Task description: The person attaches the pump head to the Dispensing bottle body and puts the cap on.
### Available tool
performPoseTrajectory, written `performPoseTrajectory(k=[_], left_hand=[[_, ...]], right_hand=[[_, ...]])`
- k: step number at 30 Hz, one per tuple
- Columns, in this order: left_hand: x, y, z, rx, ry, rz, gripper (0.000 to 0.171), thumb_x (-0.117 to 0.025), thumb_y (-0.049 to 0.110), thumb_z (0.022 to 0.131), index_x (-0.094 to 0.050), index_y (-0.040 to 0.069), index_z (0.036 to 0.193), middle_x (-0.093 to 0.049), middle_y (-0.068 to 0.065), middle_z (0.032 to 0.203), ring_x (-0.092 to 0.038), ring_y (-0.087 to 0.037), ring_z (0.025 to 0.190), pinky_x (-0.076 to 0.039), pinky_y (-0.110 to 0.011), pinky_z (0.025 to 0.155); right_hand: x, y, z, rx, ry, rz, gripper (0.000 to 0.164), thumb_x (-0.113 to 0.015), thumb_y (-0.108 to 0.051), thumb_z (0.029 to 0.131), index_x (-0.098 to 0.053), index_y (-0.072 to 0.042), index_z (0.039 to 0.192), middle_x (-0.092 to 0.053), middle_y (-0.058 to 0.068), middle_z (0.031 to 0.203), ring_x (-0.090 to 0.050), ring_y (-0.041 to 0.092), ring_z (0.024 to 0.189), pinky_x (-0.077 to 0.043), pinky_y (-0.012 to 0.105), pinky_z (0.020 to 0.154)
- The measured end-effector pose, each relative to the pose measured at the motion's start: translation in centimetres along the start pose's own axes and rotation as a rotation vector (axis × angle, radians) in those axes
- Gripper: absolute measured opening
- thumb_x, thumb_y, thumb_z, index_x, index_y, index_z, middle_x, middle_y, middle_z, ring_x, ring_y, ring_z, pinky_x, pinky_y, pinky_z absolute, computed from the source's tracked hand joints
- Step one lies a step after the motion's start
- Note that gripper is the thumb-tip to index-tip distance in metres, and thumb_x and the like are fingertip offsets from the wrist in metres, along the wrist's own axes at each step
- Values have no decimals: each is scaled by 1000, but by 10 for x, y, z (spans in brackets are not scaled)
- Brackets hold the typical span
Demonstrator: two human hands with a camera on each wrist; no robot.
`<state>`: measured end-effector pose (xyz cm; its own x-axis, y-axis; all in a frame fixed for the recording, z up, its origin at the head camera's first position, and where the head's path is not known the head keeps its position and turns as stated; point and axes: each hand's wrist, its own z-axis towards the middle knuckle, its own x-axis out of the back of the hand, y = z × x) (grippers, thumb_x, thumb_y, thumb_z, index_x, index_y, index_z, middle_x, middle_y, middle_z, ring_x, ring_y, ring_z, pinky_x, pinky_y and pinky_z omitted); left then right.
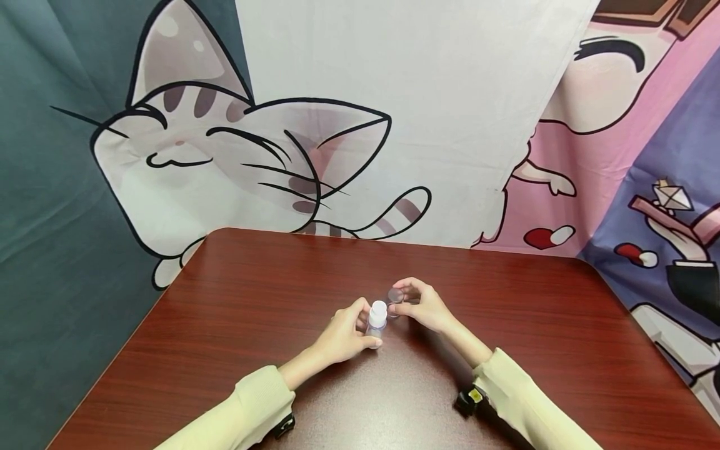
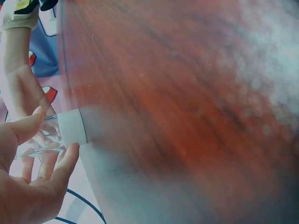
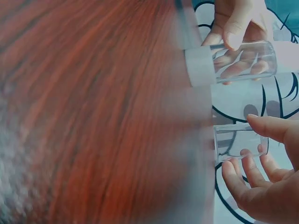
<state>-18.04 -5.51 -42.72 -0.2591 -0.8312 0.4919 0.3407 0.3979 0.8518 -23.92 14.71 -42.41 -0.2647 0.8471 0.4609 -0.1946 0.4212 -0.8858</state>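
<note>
My left hand grips a small clear bottle with a white end piece between thumb and fingers. Its fingers show through the clear wall in the right wrist view. In both wrist views the white end is toward the tabletop; whether it touches I cannot tell. Just to the right, my right hand pinches a short clear cylinder, like a cap, between thumb and fingertips. A small gap separates the cylinder from the bottle.
Both hands are over the middle of a reddish-brown wooden table. Behind its far edge hangs a cloth backdrop with cartoon figures. A black device is strapped under the right sleeve, and another under the left.
</note>
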Motion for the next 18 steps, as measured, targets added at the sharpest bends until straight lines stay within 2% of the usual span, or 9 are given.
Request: performPoseTrajectory(k=[3, 8, 14, 18], left_hand=[[-1, -1, 1, -3, 2, 1, 39, -77, 7, 68, -47, 5, 93, -65, -10, 86, -64, -17, 76, -52, -12, 63], [-1, 2, 0, 5, 0, 1, 39, -77, 6, 68, -47, 5, 93, -66, -10, 86, -65, -17, 76, -53, -12, 63], [0, 4, -1, 17, -7, -29, 39, -76, 4, 68, -47, 5, 93, -65, -12, 87, -65, -18, 76, -53, -13, 63], [-1, 4, -1, 14, -4, -38, 38, -76, 3, 68, -47, 5, 93, -65, -12, 86, -64, -17, 75, -53, -14, 63]], right_hand=[[1, -3, -2, -3, -9, 18, 41, -75, -14, 71, -57, -8, 108, -62, 15, 103, -58, 24, 95, -51, 25, 76], [2, -8, -7, 14, -23, 27, 40, -72, -9, 74, -56, -3, 110, -61, 20, 103, -59, 29, 95, -53, 34, 79], [2, -17, -13, 25, 3, -12, 39, -71, -16, 76, -57, -10, 111, -63, 14, 102, -61, 23, 92, -52, 32, 80], [1, -23, -16, 39, 19, 3, 39, -72, -19, 75, -57, -13, 112, -63, 12, 103, -62, 22, 92, -53, 32, 81]])
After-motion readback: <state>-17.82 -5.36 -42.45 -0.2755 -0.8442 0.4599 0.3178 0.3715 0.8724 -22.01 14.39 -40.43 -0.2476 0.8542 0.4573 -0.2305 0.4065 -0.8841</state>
